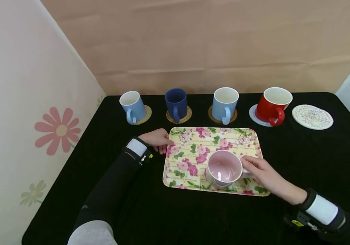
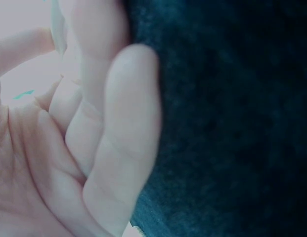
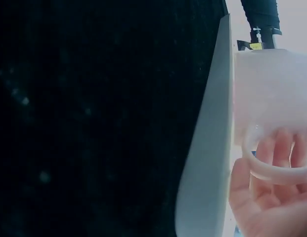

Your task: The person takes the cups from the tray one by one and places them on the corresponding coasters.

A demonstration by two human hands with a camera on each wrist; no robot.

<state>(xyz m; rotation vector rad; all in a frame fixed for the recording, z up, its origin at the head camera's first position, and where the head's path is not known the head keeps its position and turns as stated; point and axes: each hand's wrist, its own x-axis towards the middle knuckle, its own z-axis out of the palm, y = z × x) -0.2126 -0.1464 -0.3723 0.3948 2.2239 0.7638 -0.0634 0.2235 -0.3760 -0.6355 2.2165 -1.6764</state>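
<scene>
A floral tray (image 1: 190,144) lies on the black cloth, with a pale pink mug (image 1: 225,166) upright on its front right part. My right hand (image 1: 260,172) grips the mug's handle. In the right wrist view its fingers (image 3: 282,148) show behind the handle loop (image 3: 279,174), and the mug's base is right at the tray's surface. At the tray's left edge, my left hand (image 1: 157,139) holds the rim, one digit over the top and the others curled down beside it. The left wrist view shows its palm and bent fingers (image 2: 131,108) close up, next to the dark cloth.
Behind the tray stand a light blue mug (image 1: 133,107), a dark blue mug (image 1: 175,102), another light blue mug (image 1: 223,103) and a red mug (image 1: 268,107), each on a round coaster. White patterned coasters (image 1: 312,116) lie at the right. Walls border the table.
</scene>
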